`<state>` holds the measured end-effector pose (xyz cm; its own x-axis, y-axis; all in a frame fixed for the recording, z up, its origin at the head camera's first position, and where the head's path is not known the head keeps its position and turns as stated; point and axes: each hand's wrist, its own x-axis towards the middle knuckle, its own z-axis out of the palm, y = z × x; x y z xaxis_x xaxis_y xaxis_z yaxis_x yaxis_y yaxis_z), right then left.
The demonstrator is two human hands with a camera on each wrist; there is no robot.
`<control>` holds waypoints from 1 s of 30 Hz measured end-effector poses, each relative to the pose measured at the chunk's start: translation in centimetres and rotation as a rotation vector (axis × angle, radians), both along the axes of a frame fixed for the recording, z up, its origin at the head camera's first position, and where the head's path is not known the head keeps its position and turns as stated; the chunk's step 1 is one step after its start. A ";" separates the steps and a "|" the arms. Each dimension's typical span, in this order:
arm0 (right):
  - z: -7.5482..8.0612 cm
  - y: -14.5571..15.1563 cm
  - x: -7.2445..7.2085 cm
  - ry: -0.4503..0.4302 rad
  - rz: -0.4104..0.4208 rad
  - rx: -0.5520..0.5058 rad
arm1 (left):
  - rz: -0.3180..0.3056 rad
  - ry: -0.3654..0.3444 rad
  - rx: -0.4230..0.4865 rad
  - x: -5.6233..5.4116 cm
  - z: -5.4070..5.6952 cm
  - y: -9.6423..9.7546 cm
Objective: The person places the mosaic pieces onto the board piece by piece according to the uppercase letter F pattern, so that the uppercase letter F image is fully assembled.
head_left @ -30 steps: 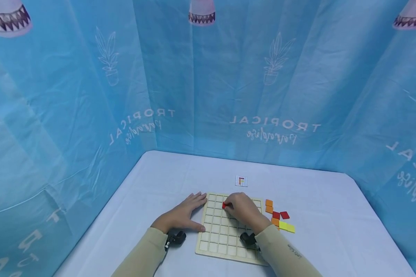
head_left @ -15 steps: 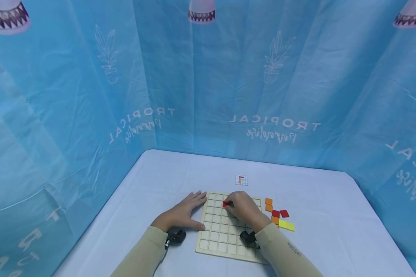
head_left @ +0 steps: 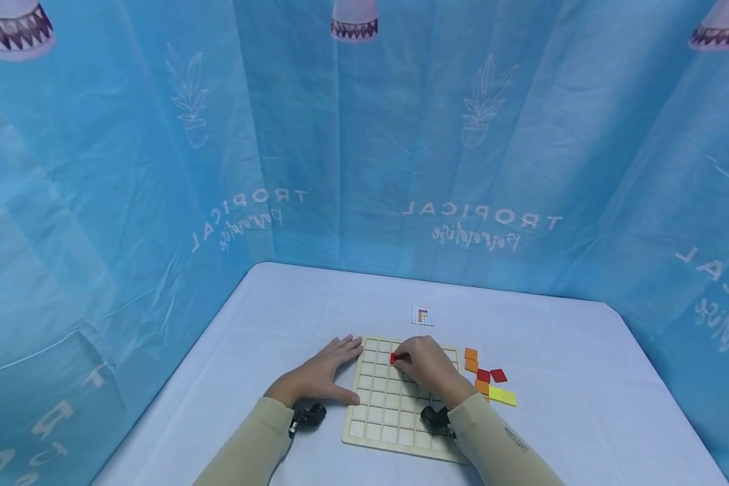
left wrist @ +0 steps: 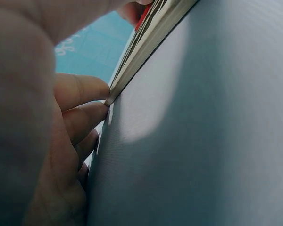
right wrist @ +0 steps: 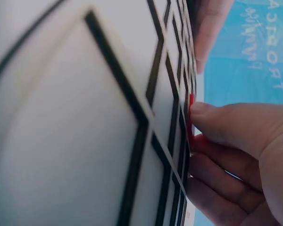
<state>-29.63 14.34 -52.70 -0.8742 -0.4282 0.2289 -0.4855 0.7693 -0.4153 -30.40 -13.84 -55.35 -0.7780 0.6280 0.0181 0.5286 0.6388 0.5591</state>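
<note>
A pale wooden grid board (head_left: 378, 398) lies on the white-covered table. Over its far part, my right hand (head_left: 426, 368) pinches a red square tile (head_left: 393, 359) between thumb and fingers, right at a cell of the grid. The right wrist view shows the red tile (right wrist: 191, 123) low against the board, under the thumb (right wrist: 205, 113). My left hand (head_left: 322, 374) lies spread at the board's left side, its fingertips and thumb at the edge. In the left wrist view, straight fingers (left wrist: 82, 89) touch the corner of the board (left wrist: 146, 54).
Right of the board lie loose orange tiles (head_left: 471, 354), red tiles (head_left: 499, 376) and yellow tiles (head_left: 502, 396). A small printed grid card (head_left: 422, 316) with a coloured pattern lies beyond the board. Blue curtains (head_left: 364, 169) hang round the table's far and side edges.
Both hands hold nearly the same place, the right with the red tile at the same part of the board. The view has shifted very slightly.
</note>
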 end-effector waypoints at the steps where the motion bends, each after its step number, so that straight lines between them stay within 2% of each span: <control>1: 0.0 0.2 0.1 -0.011 -0.005 -0.015 | 0.000 -0.003 -0.002 0.0 0.0 0.1; 6: 0.3 2.7 1.1 -0.005 -0.041 -0.110 | -0.005 -0.002 -0.016 -0.1 -0.2 0.3; 10: 0.9 6.0 1.7 0.011 -0.137 -0.162 | 0.005 -0.005 -0.016 -0.1 -0.1 0.3; 15: 1.5 10.8 2.2 -0.067 -0.296 -0.149 | 0.006 -0.005 -0.008 0.0 0.1 0.2; 18: 1.4 13.3 2.3 -0.137 -0.352 -0.114 | 0.007 -0.008 -0.007 0.1 0.1 0.1; 24: 0.9 15.7 2.9 -0.242 -0.361 -0.078 | 0.023 -0.016 -0.013 0.2 0.3 0.0; 30: -0.1 16.1 3.3 -0.271 -0.333 -0.069 | 0.017 -0.014 -0.010 0.0 0.2 0.1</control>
